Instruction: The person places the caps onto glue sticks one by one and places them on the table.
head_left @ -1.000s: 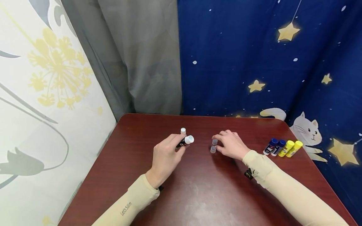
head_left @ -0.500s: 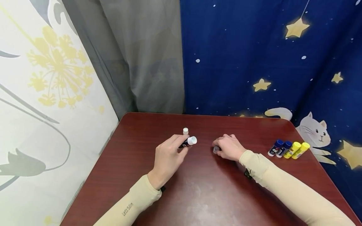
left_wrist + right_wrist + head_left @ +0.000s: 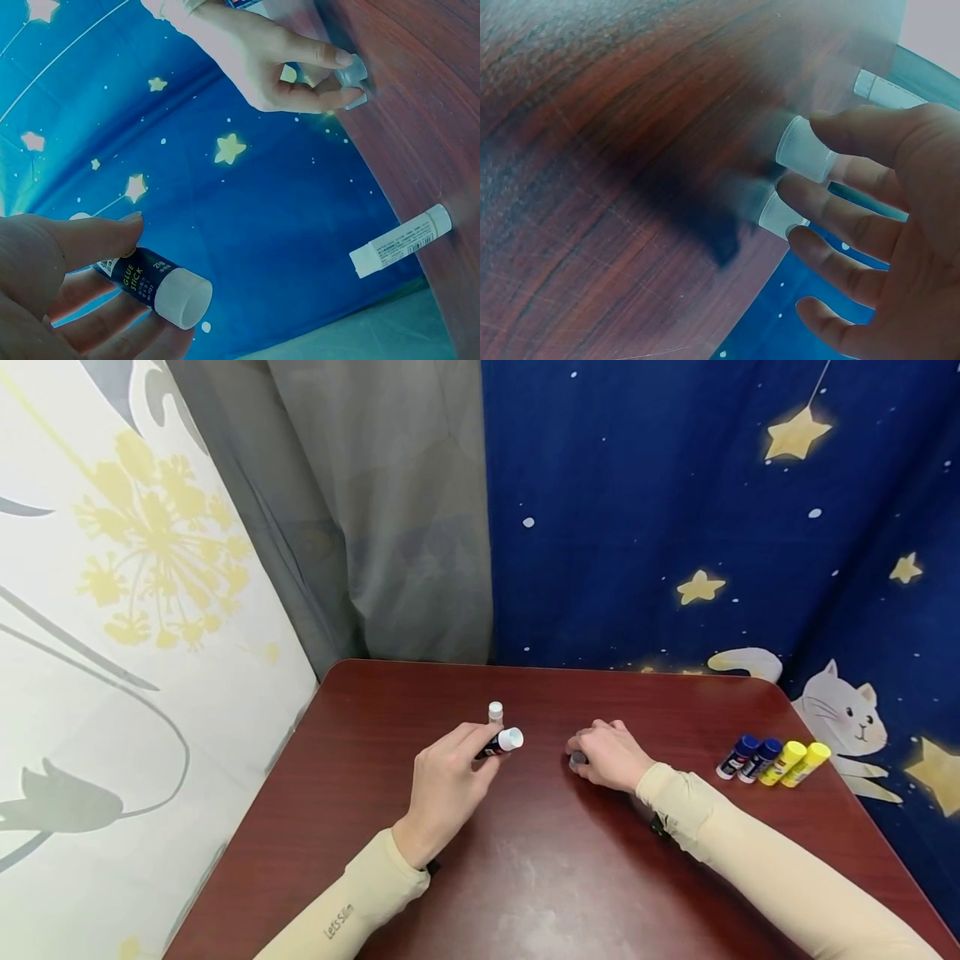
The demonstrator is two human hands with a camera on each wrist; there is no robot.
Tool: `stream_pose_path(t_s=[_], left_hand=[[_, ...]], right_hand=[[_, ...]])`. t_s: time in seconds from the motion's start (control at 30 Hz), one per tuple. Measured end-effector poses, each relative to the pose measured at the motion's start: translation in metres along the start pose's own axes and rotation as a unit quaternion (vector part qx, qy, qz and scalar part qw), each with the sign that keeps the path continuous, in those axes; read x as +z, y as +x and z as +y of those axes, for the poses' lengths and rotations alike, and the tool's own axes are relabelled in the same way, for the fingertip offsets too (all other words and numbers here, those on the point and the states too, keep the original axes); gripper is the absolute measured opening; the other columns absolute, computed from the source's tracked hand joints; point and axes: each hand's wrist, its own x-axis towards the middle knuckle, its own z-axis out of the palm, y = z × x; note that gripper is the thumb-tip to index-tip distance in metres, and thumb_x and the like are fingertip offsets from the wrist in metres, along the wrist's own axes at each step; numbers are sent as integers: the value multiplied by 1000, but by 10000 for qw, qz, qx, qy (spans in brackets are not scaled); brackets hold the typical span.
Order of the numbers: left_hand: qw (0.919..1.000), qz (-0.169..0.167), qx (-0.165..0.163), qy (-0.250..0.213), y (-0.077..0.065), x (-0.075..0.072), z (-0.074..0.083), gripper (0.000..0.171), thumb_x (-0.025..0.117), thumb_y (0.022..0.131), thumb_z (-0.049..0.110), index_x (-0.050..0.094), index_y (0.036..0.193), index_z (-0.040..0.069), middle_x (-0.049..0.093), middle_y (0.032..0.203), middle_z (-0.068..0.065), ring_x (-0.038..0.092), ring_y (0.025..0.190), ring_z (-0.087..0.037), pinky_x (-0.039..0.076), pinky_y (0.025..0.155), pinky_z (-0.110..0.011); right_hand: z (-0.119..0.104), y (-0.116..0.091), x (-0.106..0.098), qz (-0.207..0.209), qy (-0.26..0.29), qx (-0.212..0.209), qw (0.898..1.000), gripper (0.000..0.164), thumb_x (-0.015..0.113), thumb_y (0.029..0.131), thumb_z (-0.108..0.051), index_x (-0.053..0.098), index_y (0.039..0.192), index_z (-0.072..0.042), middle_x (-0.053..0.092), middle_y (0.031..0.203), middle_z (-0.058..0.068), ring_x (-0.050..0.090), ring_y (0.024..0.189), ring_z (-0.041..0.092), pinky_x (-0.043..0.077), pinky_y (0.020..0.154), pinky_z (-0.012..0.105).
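Note:
My left hand (image 3: 450,772) holds a black-labelled glue stick (image 3: 139,274) between thumb and fingers, tilted, its white end pointing right in the head view. My right hand (image 3: 611,756) is low over the table with a translucent cap (image 3: 806,150) pinched by the thumb and fingers. A second translucent cap (image 3: 778,214) sits beside it, at the tips of two other fingers. In the head view the fingers hide most of both. A white glue stick (image 3: 401,240) stands upright on the table just beyond my left hand, partly covered by it in the head view.
At the table's right side several glue sticks stand in a row, including a blue-capped glue stick (image 3: 738,756) and a yellow glue stick (image 3: 806,765). The dark red table (image 3: 360,710) ends against a grey curtain (image 3: 420,527) and a blue star-patterned curtain (image 3: 600,485).
My right hand has lowered, and its fingers have closed around the translucent caps. The left hand keeps its grip on the glue stick. The head view has shifted slightly.

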Motion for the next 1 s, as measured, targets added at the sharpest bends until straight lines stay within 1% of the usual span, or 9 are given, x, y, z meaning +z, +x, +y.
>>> stream_pose_path(t_s=[0.13,0.2,0.33,0.47,0.63,0.83,1.0], left_hand=[[10000,-18,9,6,0,0,2,35,80,78,3,76,110,15,70,96,8,65,77,-8,54,63,-32],[10000,-60,-28,6,0,-1,3,34,80,79,4,76,111,16,69,95,8,64,76,-8,53,62,-32],[10000,-66,-38,39,-1,-1,3,34,80,79,5,76,111,17,69,95,8,64,77,-8,54,62,-32],[9999,38,52,77,0,0,3,36,81,77,4,76,112,15,70,95,7,66,77,-9,54,62,-32],[9998,151,84,96,1,0,2,37,82,75,3,76,110,14,70,94,7,66,76,-9,53,60,-33],[9998,68,27,174,4,-1,0,34,81,77,5,76,109,15,69,94,7,65,75,-9,53,60,-33],[9998,33,15,204,7,-1,-1,32,82,78,6,76,109,14,69,94,6,65,73,-11,54,59,-35]], right_hand=[[-1,-2,-3,5,-13,5,10000,18,84,78,-26,77,95,-23,69,83,-12,53,83,20,36,70,41],[-1,-2,-5,37,-22,4,10000,16,84,78,-26,76,93,-24,67,80,-12,53,82,20,36,70,42],[-1,0,-14,159,-72,-2,9998,14,83,79,-25,75,91,-26,62,76,-12,52,81,20,37,69,42],[-2,5,-29,352,-55,24,9994,15,82,81,-24,75,93,-27,63,78,-10,53,83,20,38,72,43],[-5,9,-50,623,60,28,9980,19,80,83,-22,77,101,-25,66,85,-8,55,88,21,40,74,44],[-8,10,-74,993,107,-8,9950,20,79,84,-20,76,103,-24,68,89,-9,58,94,22,42,76,45],[-11,9,-95,1290,140,11,9915,22,80,84,-20,77,105,-25,69,91,-7,58,91,22,42,73,45]])
